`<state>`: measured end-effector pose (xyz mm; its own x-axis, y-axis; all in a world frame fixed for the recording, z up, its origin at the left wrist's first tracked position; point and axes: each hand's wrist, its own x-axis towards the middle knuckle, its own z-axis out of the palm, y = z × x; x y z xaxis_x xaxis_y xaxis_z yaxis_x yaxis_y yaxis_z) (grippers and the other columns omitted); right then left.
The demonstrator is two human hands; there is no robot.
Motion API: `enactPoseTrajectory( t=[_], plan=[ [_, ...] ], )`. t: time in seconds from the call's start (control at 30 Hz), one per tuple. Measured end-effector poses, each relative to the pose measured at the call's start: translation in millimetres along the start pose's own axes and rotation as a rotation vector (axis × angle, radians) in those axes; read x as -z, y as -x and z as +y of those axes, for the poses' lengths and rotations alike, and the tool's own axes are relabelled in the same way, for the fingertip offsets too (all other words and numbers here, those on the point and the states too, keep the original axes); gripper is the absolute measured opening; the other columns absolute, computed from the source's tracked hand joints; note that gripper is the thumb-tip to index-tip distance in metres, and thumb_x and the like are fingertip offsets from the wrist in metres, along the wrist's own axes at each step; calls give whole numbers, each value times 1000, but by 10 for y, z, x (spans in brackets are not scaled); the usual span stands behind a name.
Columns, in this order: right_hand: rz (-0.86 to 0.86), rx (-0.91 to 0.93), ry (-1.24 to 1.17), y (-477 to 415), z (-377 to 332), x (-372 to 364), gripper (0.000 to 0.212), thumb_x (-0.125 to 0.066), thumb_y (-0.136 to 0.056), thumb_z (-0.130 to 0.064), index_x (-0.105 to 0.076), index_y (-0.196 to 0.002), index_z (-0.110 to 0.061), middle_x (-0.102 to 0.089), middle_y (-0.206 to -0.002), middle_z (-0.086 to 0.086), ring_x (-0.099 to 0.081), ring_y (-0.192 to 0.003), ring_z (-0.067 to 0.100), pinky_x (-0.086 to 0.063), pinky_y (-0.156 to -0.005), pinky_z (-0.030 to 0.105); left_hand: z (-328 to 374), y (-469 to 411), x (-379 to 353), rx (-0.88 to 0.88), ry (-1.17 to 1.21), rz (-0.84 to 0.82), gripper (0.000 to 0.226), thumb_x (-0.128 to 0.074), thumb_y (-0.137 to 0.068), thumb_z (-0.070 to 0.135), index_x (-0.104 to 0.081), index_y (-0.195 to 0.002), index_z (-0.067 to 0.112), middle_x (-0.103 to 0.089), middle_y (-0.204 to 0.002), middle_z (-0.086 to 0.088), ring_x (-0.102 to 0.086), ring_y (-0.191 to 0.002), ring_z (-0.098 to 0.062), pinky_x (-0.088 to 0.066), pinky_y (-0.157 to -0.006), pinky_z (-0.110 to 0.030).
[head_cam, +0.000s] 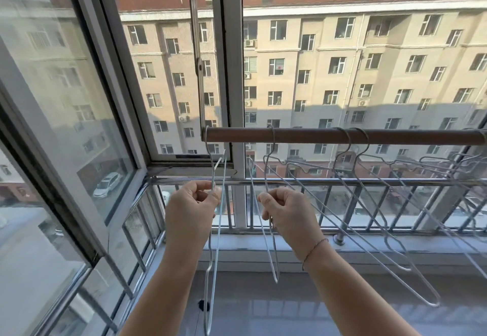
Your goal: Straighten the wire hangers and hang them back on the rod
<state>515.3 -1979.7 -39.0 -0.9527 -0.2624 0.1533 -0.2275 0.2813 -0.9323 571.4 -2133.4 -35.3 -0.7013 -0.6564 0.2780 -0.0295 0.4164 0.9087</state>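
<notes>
Left hand point(196, 201) pinched the neck of end hanger point(210, 155), hooked on wooden rod point(316, 135). Right hand point(283, 212) gripped neck of second hanger point(265, 175), likewise hooked.

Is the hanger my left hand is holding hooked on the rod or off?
Hooked on: the wire hanger loops over the wooden rod's left end; the left hand grips it below.

Beige apartment block point(342, 72) beyond the window frame point(232, 72), metal railing point(179, 181) below; white car point(106, 185) parked outside
</notes>
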Motion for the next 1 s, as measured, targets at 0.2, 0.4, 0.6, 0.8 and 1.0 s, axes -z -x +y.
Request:
enactPoseTrajectory(
  t=[0.2, 0.4, 0.6, 0.8, 1.0],
  plan=[
    [144, 118, 167, 217, -88, 447, 12, -55, -88, -34, -63, -89, -26, -65, -73, -9, -60, -68, 13, -53, -70, 32, 136, 94, 126, -139, -173, 133, 29, -66, -82, 33, -59, -106, 19, -61, -86, 1, -58, -71, -22, -47, -65, -34],
    [463, 199, 308, 362, -40, 1283, 7, -63, -83, -25, -67, -89, -23, -64, -70, -15, -58, -62, 3, -48, -56, 21, 719, 655, -67, -303, 113, -119, 20, -60, -78, 53, -62, -87, 36, -65, -78, 15, -57, -63, -2, -44, -51, -10],
    [323, 74, 440, 278, 281, 1567, 21, -62, -84, -31, -65, -99, -18, -65, -85, -6, -59, -78, 8, -45, -68, 21, 916, 975, -868, -264, 178, -400, 27, -60, -86, 37, -60, -111, 28, -65, -90, 13, -61, -83, 2, -50, -73, -16],
    [166, 47, 354, 95, 476, 1657, 17, -62, -83, -34, -66, -91, -19, -67, -77, -6, -62, -71, 7, -48, -64, 20, 901, 954, -1506, -106, 167, -280, 36, -59, -87, 36, -46, -120, 27, -53, -95, 18, -54, -88, 3, -40, -66, -9],
    [-14, 90, 205, -67, 572, 1741, 11, -63, -83, -31, -66, -76, -23, -70, -62, -5, -56, -49, -3, -37, -47, 5, 896, 924, -1855, 84, 220, -159, 20, -58, -90, 28, -57, -108, 21, -70, -81, 1, -67, -71, -15, -55, -67, -31]
  ],
)
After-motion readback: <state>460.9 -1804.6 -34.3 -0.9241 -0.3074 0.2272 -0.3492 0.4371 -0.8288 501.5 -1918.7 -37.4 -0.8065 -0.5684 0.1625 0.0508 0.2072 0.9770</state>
